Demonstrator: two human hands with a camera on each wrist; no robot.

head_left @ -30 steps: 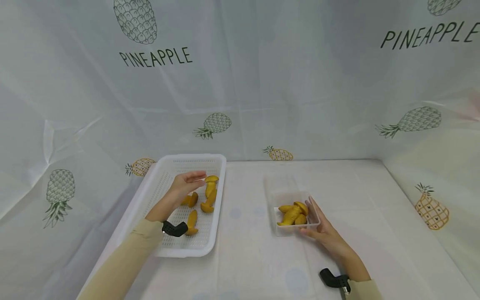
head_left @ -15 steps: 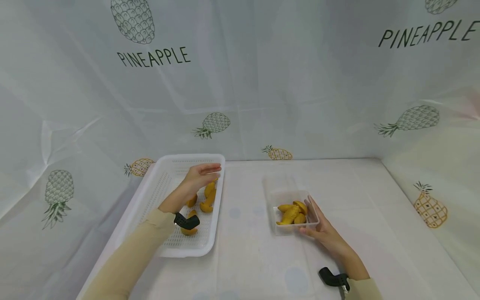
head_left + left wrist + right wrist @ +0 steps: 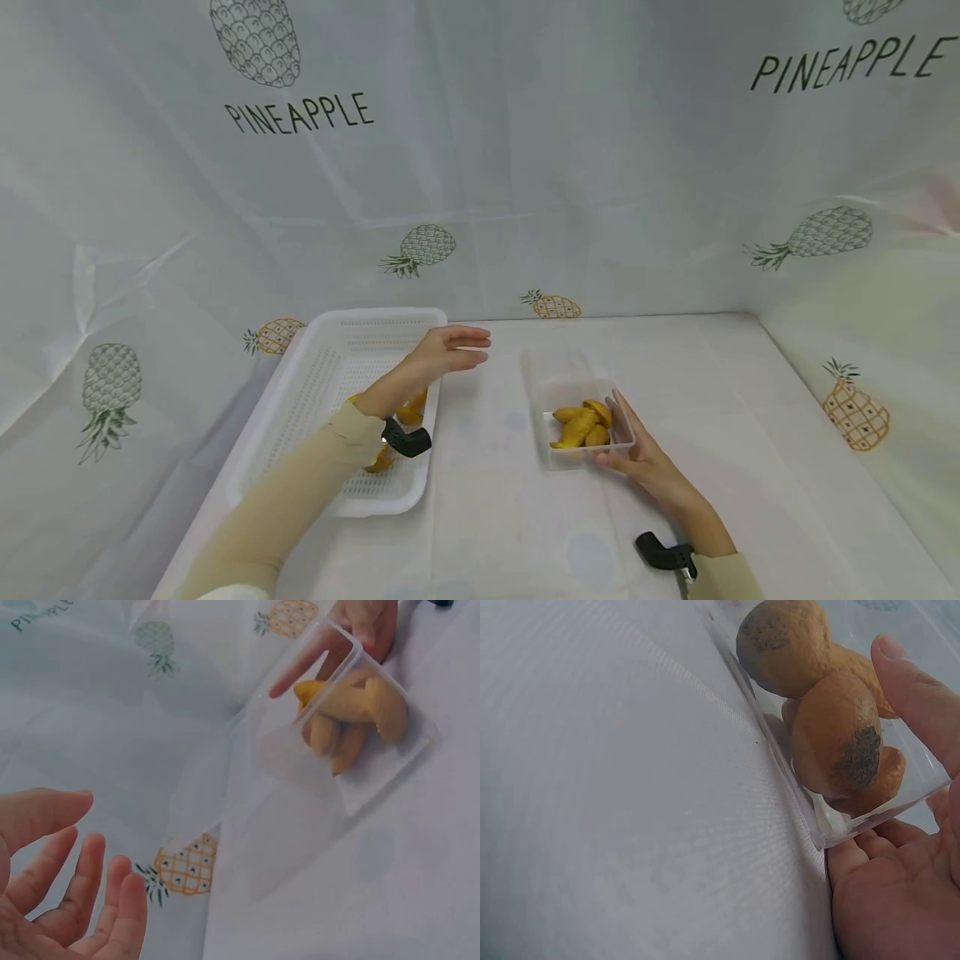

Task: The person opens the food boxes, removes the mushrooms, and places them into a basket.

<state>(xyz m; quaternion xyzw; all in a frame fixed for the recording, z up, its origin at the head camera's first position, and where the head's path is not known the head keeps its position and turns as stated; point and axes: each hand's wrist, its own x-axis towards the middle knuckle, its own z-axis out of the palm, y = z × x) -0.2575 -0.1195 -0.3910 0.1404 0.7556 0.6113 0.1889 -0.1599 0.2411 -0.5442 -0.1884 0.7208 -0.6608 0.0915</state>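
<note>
My left hand (image 3: 452,347) hovers over the right rim of the white perforated basket (image 3: 315,383), fingers stretched toward the right and holding nothing; its bare palm (image 3: 71,900) shows in the left wrist view. Yellow fruit pieces (image 3: 411,410) lie in the basket, partly hidden by my forearm. A small clear container (image 3: 551,392) with several yellow pieces (image 3: 579,425) (image 3: 352,712) (image 3: 832,742) stands at the table's middle. My right hand (image 3: 645,462) (image 3: 900,885) grips its near right corner, fingers against the wall.
A white cloth covers the table (image 3: 510,517). Pineapple-print sheeting (image 3: 480,167) walls in the back and both sides. Black wrist mounts (image 3: 405,440) (image 3: 663,554) sit on both forearms. A bare strip of table lies between basket and container.
My left hand has risen off the pieces in the basket and travelled right, past the basket's rim, with nothing in it. The right hand and the container have stayed put.
</note>
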